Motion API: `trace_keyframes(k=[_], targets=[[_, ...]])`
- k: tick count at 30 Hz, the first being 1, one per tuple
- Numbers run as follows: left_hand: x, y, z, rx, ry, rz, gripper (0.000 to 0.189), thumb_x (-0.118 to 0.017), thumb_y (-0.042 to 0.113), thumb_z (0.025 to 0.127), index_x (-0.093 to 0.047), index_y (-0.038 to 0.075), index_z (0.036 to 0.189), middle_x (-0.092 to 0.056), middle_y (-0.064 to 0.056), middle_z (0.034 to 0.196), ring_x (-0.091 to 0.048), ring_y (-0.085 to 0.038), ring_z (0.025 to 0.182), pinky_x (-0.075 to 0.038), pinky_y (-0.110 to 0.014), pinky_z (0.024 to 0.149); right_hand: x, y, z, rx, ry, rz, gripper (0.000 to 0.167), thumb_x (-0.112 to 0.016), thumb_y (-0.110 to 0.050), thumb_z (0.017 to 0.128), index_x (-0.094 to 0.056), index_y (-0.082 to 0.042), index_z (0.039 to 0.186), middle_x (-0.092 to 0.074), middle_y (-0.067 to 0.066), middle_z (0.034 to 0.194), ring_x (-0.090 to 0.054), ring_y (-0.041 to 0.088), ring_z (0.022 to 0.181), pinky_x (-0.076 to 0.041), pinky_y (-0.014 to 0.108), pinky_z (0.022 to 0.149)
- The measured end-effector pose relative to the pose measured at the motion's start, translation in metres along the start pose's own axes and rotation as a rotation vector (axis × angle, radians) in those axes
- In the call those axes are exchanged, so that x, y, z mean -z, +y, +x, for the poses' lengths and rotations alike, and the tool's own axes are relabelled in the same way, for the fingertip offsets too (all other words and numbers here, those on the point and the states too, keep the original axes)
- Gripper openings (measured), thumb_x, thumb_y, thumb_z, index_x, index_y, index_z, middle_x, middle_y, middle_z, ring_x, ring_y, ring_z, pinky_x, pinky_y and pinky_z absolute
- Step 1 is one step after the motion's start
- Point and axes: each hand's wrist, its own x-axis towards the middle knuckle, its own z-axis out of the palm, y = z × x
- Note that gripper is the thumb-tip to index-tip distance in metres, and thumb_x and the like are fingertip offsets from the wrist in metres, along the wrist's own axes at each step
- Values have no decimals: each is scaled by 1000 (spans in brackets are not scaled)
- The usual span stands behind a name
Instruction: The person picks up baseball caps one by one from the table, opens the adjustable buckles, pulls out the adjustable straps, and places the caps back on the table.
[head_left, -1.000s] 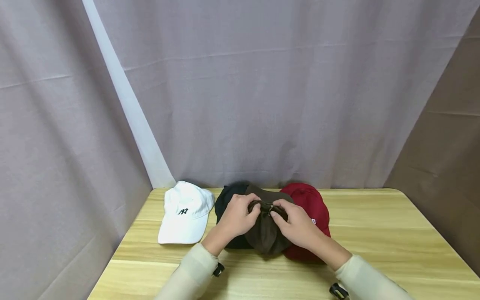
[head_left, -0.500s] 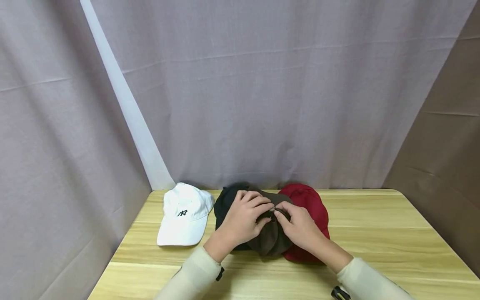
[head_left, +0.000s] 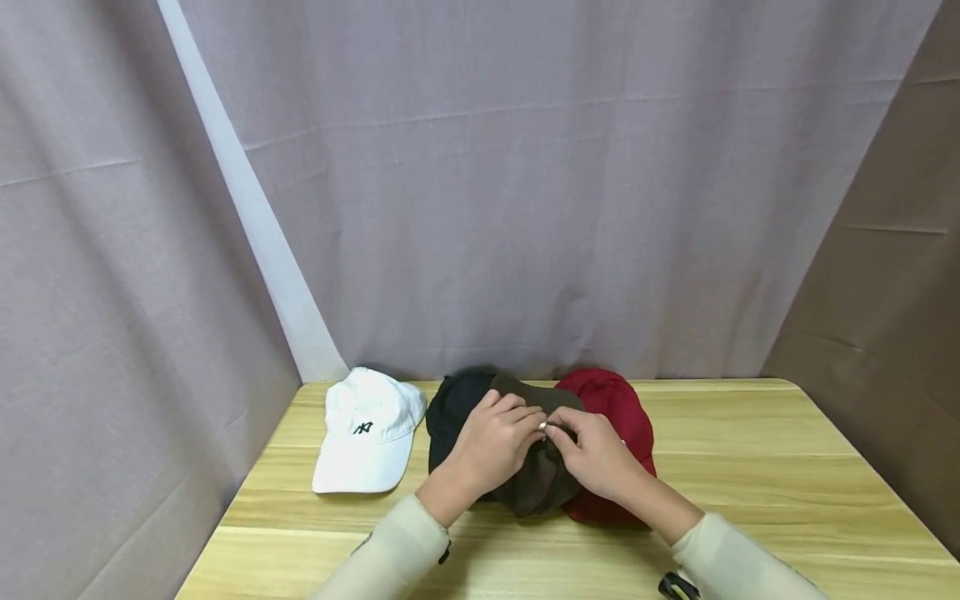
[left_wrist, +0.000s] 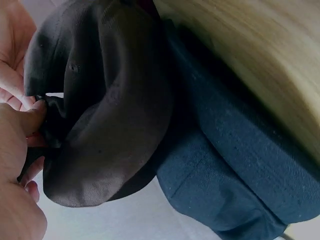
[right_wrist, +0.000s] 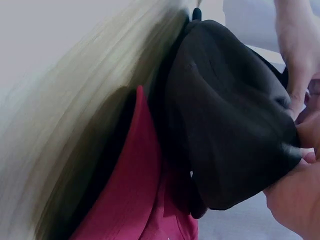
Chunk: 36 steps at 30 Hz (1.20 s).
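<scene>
A dark brown cap (head_left: 534, 487) lies in the middle of the row, its crown toward the person and its brim toward the curtain. Both hands meet at its back opening. My left hand (head_left: 495, 437) pinches the cap's dark strap (left_wrist: 34, 154), which loops between thumb and fingers in the left wrist view. With thumb and forefinger, my right hand (head_left: 600, 454) pinches the edge of the brown cap beside the strap. A small shiny spot, like a buckle (head_left: 542, 426), shows between the fingertips. The fingers partly hide the closure.
Left of the brown cap is a black cap (head_left: 447, 417), on its right a red cap (head_left: 617, 404); both are partly covered. Apart from them, a white cap (head_left: 367, 437) with a black logo sits at the left. The wooden table (head_left: 750, 467) ends at a grey curtain (head_left: 480, 208).
My left hand has shifted right along the brown cap's opening, up to the right hand's fingertips. The right hand stays nearly in place on the edge. The other caps rest as before.
</scene>
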Motion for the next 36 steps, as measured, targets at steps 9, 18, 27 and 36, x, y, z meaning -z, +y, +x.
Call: trace_keyframes(k=[9,18,27,36], targets=[[-4,0,-2,26,-15,-83,22,-82,31,95,-83,19,112,-84,10,108,-72,-10,102,-46,-26,82,5,4,1,-42,-57,115,15,-65,-6,104,-73,-14,94,-63,-4,78,-50,5,70,-45,23,64],[-2,1,-6,50,-28,-135,17,-83,27,93,-81,17,107,-83,7,98,-74,-8,88,-44,-26,77,7,-1,6,-186,-89,188,18,-70,-11,101,-72,-9,82,-54,-5,65,-44,4,62,-38,22,57],[2,2,-5,60,-103,-175,11,-80,25,97,-76,17,103,-81,7,96,-73,-5,83,-46,-25,79,5,-2,7,-184,-125,165,21,-67,-9,102,-67,-10,81,-49,-4,65,-43,7,63,-37,23,58],[1,1,-6,62,-106,-217,12,-79,26,97,-74,16,100,-80,5,94,-73,-7,82,-46,-26,80,7,-2,7,-166,-150,166,20,-65,-6,103,-68,-9,83,-53,-2,69,-46,8,67,-39,23,60]])
